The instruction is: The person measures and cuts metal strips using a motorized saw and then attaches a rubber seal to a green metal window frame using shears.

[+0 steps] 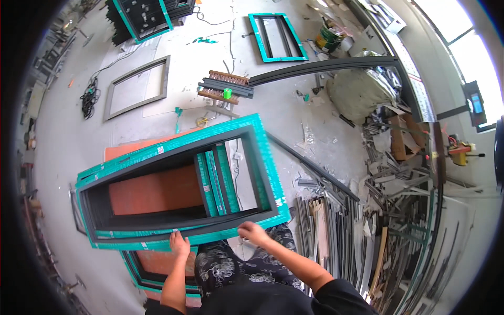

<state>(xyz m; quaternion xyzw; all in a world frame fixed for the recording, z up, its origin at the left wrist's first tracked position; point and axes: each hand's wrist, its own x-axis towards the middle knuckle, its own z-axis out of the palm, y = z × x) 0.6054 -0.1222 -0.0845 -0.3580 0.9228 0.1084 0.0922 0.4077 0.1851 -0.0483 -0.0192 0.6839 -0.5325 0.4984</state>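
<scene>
A large dark grey window frame [269, 173] with green tape on its faces lies in front of me on top of other taped frames. Along its near rail rests my left hand [179, 245], fingers stretched out against the green tape. Farther right, my right hand [253, 232] is at the same rail near the corner. Its fingers are curled together, and whatever they may hold is hidden. Several green-taped bars [211, 184] show through the opening, beside an orange-brown board [155, 191]. A smaller taped frame [137, 270] sits low, partly under the big one.
A bare grey frame [137, 88] and another taped frame [277, 38] lie on the far floor. A small stand [226, 88] carries dark bars and a green tape roll [227, 93]. Long profiles [336, 231] and offcuts [399, 194] crowd the right, near a big sack [359, 86].
</scene>
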